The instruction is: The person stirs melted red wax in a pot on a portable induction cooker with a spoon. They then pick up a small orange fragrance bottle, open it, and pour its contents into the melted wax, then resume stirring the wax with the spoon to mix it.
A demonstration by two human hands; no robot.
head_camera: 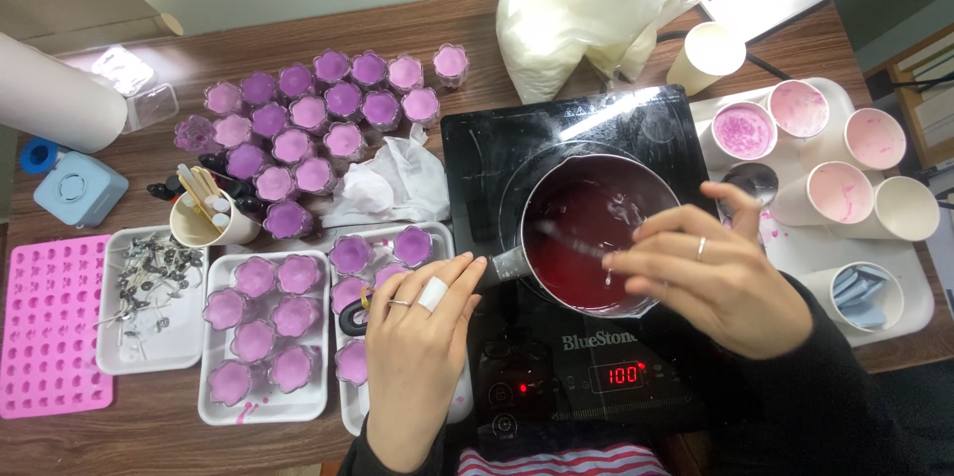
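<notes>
Wooden tabletop, crowded | frame centre: small metal saucepan of dark red liquid [594, 233] on black induction hob [556, 357] | right hand [717, 277] pinches thin stirrer [571, 242], stirring | left hand [417, 357] steadies pot handle [502, 265], fingers loosely curled | left: purple flower-shaped moulded candles [298, 148] | next likely needs steady pouring.

Glossy black glass is seen on the cooktop [616, 128], with shiny metal on the saucepan [596, 233] and wet-looking dark red liquid [586, 218] inside. Matt wood grain shows on the table [199, 49]; the pink mould [52, 322] looks like rubbery silicone.
</notes>
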